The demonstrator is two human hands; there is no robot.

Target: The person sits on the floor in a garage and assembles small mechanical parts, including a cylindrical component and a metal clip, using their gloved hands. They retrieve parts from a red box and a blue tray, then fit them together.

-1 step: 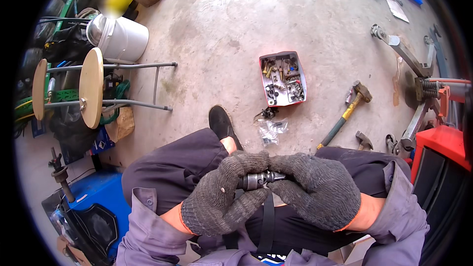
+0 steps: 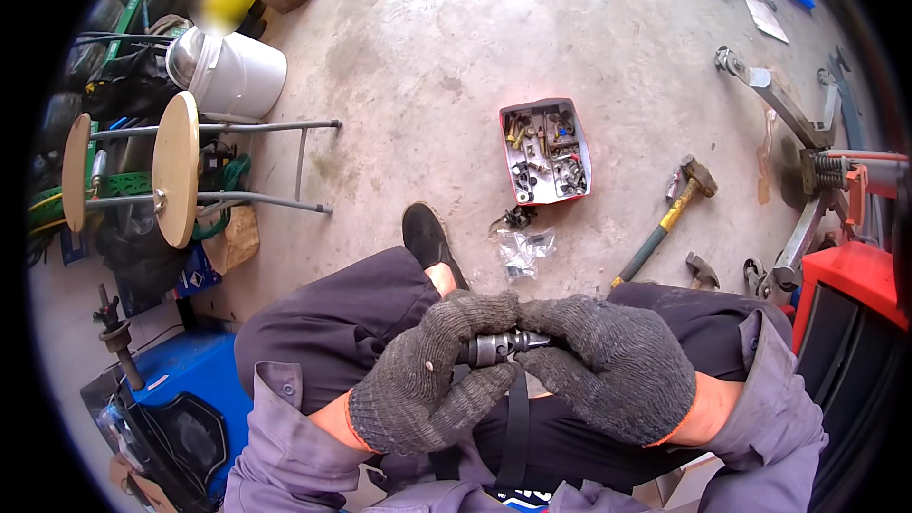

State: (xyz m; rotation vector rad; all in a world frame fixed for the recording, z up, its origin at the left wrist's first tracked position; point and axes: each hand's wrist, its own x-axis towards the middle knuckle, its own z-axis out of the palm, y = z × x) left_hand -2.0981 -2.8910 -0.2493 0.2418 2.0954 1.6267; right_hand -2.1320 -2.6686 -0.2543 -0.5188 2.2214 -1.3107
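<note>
In grey knitted gloves, both my hands meet over my lap around a dark metal cylindrical part (image 2: pixel 490 350) with a shiny, tapered end pointing right. It looks like a drill chuck, but the fingers cover much of it. My left hand (image 2: pixel 427 380) is closed round the thicker, darker end. The fingers and thumb of my right hand (image 2: pixel 613 370) are closed about the narrower end. The part lies roughly level, and the fingertips of the two gloves nearly touch above it.
Ahead on the concrete floor stands a red-rimmed box (image 2: pixel 585 157) of small metal parts, with a clear plastic bag (image 2: pixel 522 252) nearer me. A sledgehammer (image 2: pixel 668 218) and a smaller hammer (image 2: pixel 703 273) lie right. Leftward are a tipped stool (image 2: pixel 179 169) and a white bucket (image 2: pixel 242 76).
</note>
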